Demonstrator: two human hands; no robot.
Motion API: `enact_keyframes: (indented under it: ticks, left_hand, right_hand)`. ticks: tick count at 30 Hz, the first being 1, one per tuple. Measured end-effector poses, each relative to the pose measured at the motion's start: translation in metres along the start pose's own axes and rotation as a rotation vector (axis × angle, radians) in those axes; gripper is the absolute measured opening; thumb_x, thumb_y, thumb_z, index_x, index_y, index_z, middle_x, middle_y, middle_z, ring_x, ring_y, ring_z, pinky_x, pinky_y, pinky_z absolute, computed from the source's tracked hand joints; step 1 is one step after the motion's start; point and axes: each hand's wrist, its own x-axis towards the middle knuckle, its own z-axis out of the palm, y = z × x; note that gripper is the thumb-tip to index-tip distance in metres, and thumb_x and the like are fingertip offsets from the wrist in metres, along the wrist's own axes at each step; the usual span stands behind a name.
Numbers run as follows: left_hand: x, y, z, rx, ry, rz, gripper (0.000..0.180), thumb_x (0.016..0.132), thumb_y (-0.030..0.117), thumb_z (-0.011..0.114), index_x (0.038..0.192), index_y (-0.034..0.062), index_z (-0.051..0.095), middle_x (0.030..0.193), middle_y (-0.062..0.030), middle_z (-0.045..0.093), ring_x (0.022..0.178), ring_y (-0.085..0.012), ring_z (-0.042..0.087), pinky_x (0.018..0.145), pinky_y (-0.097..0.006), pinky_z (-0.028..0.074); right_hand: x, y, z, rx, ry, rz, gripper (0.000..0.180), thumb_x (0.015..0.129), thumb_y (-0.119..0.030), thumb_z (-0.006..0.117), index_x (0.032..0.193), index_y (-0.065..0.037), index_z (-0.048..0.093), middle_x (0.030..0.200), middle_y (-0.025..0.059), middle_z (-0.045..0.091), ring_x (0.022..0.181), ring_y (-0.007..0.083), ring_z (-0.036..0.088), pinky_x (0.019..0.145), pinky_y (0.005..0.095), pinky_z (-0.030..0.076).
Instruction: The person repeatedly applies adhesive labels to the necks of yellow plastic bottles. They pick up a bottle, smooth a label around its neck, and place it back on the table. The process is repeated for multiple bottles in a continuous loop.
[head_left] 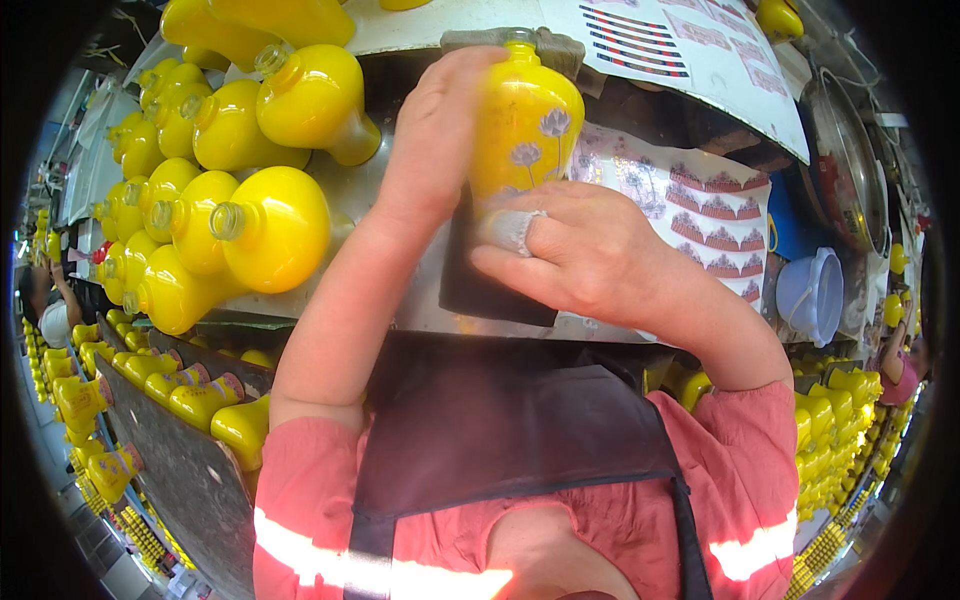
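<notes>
A glossy yellow glass bottle point(508, 125) with grey-purple lotus flower decals lies on a dark rest point(495, 295), its clear neck pointing away from me. My left hand point(445, 125) holds its left side near the shoulder; those fingertips are blurred. Across the narrower near part of the bottle, my right hand point(585, 245) is wrapped, hiding the base. A whitish wrapping point(512, 230) sits around one of the right fingers. To the right of the bottle lies a sheet of decals point(715, 220), with brown-purple curved borders and pale flower prints.
Several plain yellow bottles point(275, 230) lie at the left with their necks toward the left. A white board point(740, 95) holds more decal strips at the far right. Beside the table's right edge is a pale blue bucket point(810, 295). Bottle racks point(190, 395) flank me.
</notes>
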Motion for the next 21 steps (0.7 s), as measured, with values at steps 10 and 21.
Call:
enact_keyframes:
  ticks: [10,21]
  left_hand:
    - [0.003,-0.024,0.008,-0.177,0.029,-0.026,0.038,0.107,0.034,0.052,0.130,0.0033,0.057,0.115,-0.0097,0.067,0.101,-0.0178,0.066,0.092,-0.033,0.054]
    - [-0.004,-0.026,0.003,-0.128,0.047,0.002,0.047,0.111,0.041,0.039,0.137,0.0032,0.053,0.124,-0.0104,0.063,0.111,-0.0181,0.064,0.096,-0.034,0.053]
  right_hand:
    - [-0.015,-0.020,0.000,0.105,0.168,0.237,0.024,0.078,-0.005,0.076,0.100,-0.014,0.074,0.083,0.0033,0.067,0.067,0.0202,0.065,0.057,0.0333,0.053]
    - [-0.032,-0.021,0.015,-0.022,0.264,0.386,0.028,0.079,-0.007,0.080,0.105,-0.013,0.074,0.081,0.0050,0.068,0.069,0.0201,0.066,0.058,0.0356,0.052]
